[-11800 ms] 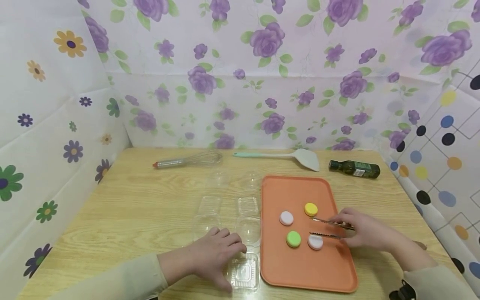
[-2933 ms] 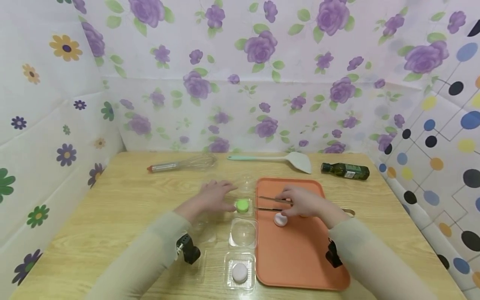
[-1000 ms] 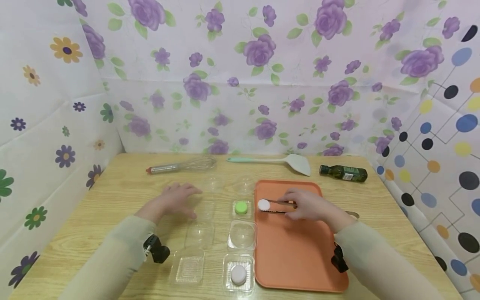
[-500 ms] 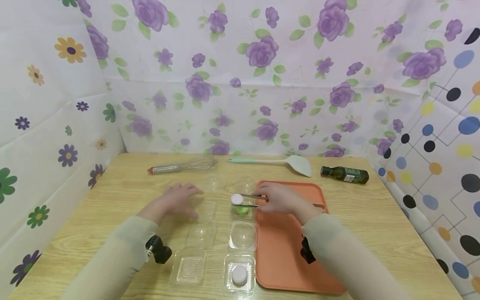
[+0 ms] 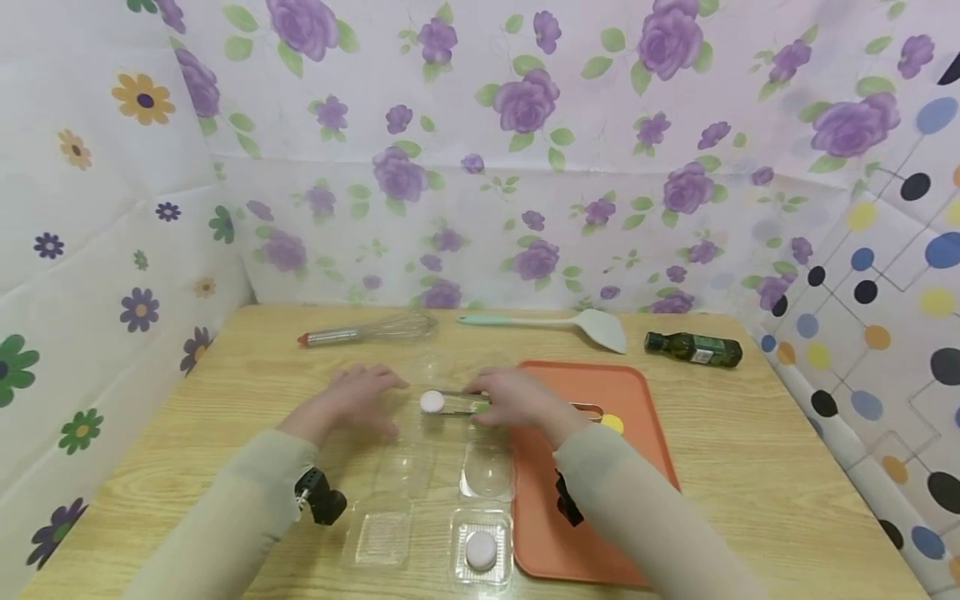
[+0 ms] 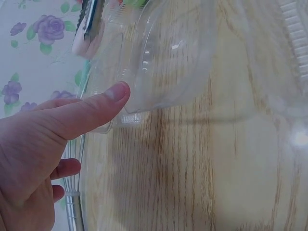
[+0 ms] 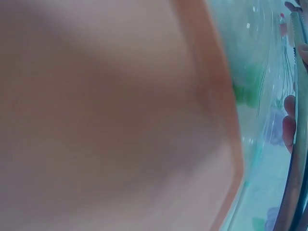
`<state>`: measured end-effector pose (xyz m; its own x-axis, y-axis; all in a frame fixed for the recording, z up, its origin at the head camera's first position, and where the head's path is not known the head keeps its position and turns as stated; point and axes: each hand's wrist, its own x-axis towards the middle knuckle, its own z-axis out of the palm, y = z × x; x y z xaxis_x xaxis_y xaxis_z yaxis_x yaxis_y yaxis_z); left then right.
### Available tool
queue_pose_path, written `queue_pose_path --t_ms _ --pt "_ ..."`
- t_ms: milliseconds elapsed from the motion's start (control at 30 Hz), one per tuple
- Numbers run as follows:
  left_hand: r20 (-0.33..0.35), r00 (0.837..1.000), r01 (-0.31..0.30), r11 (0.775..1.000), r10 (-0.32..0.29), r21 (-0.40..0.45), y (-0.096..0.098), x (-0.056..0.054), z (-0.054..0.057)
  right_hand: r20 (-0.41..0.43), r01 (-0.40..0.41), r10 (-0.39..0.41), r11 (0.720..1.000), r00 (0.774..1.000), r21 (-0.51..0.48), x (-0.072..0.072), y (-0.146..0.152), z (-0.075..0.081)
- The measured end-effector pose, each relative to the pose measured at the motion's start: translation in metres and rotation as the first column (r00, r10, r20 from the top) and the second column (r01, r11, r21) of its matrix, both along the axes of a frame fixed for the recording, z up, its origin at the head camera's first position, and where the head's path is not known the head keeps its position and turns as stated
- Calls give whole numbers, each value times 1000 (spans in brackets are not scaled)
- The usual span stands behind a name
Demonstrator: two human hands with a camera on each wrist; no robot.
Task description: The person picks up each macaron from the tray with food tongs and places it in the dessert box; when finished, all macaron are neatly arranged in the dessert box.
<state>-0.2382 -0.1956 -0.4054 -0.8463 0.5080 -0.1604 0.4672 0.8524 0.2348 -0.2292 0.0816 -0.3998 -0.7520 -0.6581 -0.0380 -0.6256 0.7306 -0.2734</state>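
My right hand (image 5: 517, 398) grips metal tongs (image 5: 459, 394), reaching left over the clear plastic containers. A pale pink macaron (image 5: 432, 402) is pinched between the tong tips; it also shows at the top of the left wrist view, beside the tongs (image 6: 95, 21). Below that hand, a green macaron (image 5: 480, 407) sits mostly hidden in a container. My left hand (image 5: 348, 404) holds nothing, its thumb (image 6: 103, 108) apart from the fingers and overlapping a clear container (image 6: 178, 53). Another pale macaron (image 5: 481, 550) lies in the front container (image 5: 457, 521).
An orange tray (image 5: 536, 500) lies on the right, a yellow macaron (image 5: 612, 423) on it partly behind the right arm. An open clear container (image 5: 380, 537) is at front left. Along the back are a whisk (image 5: 367, 331), a turner (image 5: 600, 330) and a green bottle (image 5: 693, 349).
The right hand has carried the pale macaron in the tongs leftward from the tray, past the green one. Earlier, the green and another pale macaron went from tray to containers. The left hand stays put lately.
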Motion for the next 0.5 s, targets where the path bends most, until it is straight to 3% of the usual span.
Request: queue_pose_path --t_ms 267,500 --pt "7 1000 -5 1000 5 12 1 3 3 19 22 -23 998 1000 60 1 -27 6" --pt "1 1000 -4 1000 4 17 1 4 1 10 33 -34 998 999 60 -2 -36 0"
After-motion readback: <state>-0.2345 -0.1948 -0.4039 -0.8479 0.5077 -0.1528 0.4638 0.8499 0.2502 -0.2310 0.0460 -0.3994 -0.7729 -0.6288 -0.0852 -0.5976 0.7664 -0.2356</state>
